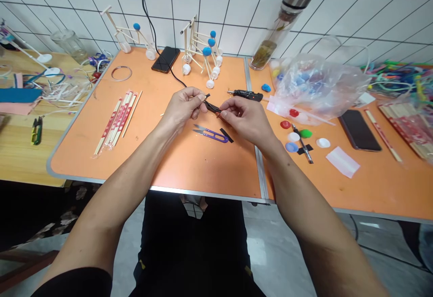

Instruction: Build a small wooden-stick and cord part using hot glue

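Left hand (182, 110) and right hand (246, 119) close together over the orange table (189, 166), fingers of both clamped on a small black piece (212, 106), red bit at its right end, exact kind too small to tell. Long axis slanting from far left to near right; left fingers on the far end, right fingers on the near end, neither hand clearly nearer. Directly near of the hands, purple-handled thread snips (211, 134) flat on the table, short strip of black tape (226, 135) at the handle end. Just far right of the right hand, black pen-shaped tool (245, 94). Farther right, scattered bottle caps (286, 125), slim craft knife (302, 147) on black tape, crumpled plastic bag (318, 87), black phone (359, 130). To the left, paper-wrapped chopsticks (115, 119) and thin metal ring (121, 73). Far edge: stick models with blue balls (201, 51), second black phone (165, 59), black cord (169, 69) running down toward the hands.
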Available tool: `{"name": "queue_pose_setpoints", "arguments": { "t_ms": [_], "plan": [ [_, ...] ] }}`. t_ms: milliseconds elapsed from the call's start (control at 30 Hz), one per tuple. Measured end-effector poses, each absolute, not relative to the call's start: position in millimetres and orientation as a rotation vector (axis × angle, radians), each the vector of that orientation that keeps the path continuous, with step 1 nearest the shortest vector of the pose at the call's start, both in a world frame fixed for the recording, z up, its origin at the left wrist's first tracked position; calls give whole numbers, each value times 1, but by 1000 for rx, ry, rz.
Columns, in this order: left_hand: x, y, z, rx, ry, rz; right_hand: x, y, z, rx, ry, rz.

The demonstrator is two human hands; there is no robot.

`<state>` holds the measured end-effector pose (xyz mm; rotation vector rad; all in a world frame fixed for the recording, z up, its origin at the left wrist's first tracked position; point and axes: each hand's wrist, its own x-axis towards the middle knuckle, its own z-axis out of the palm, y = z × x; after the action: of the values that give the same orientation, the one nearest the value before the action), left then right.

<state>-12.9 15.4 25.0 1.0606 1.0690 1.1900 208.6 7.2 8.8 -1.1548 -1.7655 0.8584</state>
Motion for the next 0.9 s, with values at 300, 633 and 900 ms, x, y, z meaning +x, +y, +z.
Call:
{"name": "queue_pose_setpoints", "arguments": {
  "t_ms": [300,633,900],
  "plan": [
    [-21,19,32,1048,1123,1274,193,-18,16,-1378,-2359,539],
    [-24,24,24,1032,1113,1310,216,3,15,-1514,-2021,275],
    [-26,25,24,1041,1139,1310,196,-10,12,-1501,-2332,337]
  ]
}}
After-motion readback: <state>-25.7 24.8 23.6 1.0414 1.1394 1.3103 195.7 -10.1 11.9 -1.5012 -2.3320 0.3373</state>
